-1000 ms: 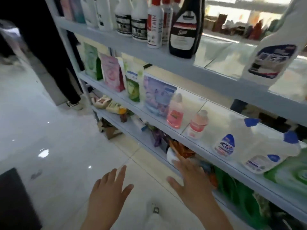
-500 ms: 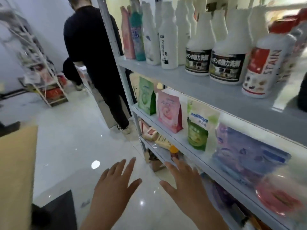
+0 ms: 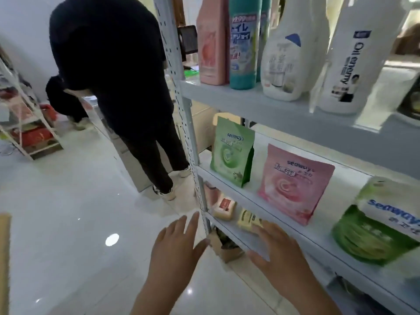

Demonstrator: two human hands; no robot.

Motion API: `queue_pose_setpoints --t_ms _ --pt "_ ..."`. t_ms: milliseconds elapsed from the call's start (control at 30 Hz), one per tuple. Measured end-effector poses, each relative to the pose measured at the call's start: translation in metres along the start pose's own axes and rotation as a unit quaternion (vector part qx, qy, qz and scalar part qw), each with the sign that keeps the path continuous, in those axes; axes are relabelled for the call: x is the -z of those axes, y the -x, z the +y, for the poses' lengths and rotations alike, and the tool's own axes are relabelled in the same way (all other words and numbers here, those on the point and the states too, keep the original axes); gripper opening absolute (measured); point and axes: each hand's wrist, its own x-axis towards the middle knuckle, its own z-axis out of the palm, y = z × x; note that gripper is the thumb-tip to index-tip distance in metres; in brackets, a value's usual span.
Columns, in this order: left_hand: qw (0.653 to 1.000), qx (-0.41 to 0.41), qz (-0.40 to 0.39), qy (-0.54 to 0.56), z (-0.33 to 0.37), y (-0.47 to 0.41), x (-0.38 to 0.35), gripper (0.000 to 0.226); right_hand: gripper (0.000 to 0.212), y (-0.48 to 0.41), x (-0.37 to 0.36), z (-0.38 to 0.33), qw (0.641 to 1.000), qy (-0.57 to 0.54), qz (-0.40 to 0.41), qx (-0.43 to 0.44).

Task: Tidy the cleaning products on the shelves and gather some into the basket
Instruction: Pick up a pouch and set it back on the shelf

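Head view: looking down along the upright post (image 3: 181,110) at the left end of the shelves (image 3: 354,142).
Left hand (image 3: 175,248): hovering above the floor (image 3: 68,223), just left of the post, fingers spread, holding nothing.
Right hand (image 3: 279,258): reaching toward the lower shelf (image 3: 236,233), fingers spread, holding nothing; fingertips overlapping the yellow pack (image 3: 248,220), contact impossible to tell.
Top shelf (image 3: 261,110): carrying a pink bottle (image 3: 211,42), a teal bottle (image 3: 243,42), a squat white bottle (image 3: 288,53) and a tall white bottle (image 3: 354,60), all standing upright.
Middle shelf (image 3: 250,196): carrying a green pouch (image 3: 231,153), a pink pouch (image 3: 293,187) and a green-and-white pouch (image 3: 375,228), upright and apart.
Lower shelf: holding a soap bar (image 3: 223,208) beside the yellow pack, both lying flat.
Basket: not showing anywhere.
Bystander: person in black (image 3: 113,76) bending over beyond the post.
Change: swinging left along the shelves over the last second, leaving the pump bottles and blue-capped jugs out of sight; both hands staying spread and empty, the right hand drawing nearer the lower shelf.
Meaning for the task: probably still choosing an item; nothing gathered yet, with the lower-shelf packs looking like the likeliest pick.
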Motion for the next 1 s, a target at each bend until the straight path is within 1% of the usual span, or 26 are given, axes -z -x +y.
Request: queue_pose_setpoints --t_ms 100,200,300,467,533,600,700,800,900,1000 --pt "0.998 -0.062 -0.001 0.004 -0.05 -0.061 0.007 0.066 0.061 -0.041 -0.013 -0.036 0.997 -0.008 0.025 -0.072" --pt "0.993 -0.117 -0.014 0.021 -0.096 -0.11 0.015 0.065 0.071 -0.071 -0.024 -0.07 0.988 -0.048 0.05 -0.14" --pt "0.986 -0.167 -0.002 0.008 -0.129 -0.155 0.019 0.064 0.058 -0.094 -0.033 -0.097 0.977 -0.06 0.076 -0.188" --pt "0.969 -0.24 -0.058 0.008 -0.144 -0.223 0.01 0.065 0.058 -0.125 -0.042 -0.115 0.957 -0.081 0.11 -0.256" --pt "0.964 -0.254 -0.075 0.036 -0.14 -0.244 0.002 0.066 0.058 -0.137 -0.041 -0.115 0.952 -0.102 0.109 -0.269" --pt "0.961 -0.253 -0.087 0.063 -0.131 -0.262 -0.004 0.067 0.06 -0.15 -0.038 -0.11 0.944 -0.134 0.11 -0.28" --pt "0.952 -0.235 -0.109 0.164 -0.111 -0.288 -0.014 0.071 0.062 -0.175 -0.027 -0.095 0.931 -0.18 0.127 -0.29" --pt "0.94 -0.188 -0.125 0.257 -0.095 -0.316 -0.018 0.078 0.065 -0.209 -0.014 -0.082 0.903 -0.253 0.171 -0.303" --pt "0.912 -0.117 -0.168 0.356 -0.078 -0.342 -0.017 0.073 0.066 -0.241 -0.01 -0.073 0.87 -0.299 0.221 -0.322" --pt "0.877 -0.093 -0.226 0.413 -0.066 -0.361 -0.031 0.07 0.05 -0.264 -0.017 -0.061 0.835 -0.364 0.233 -0.341"
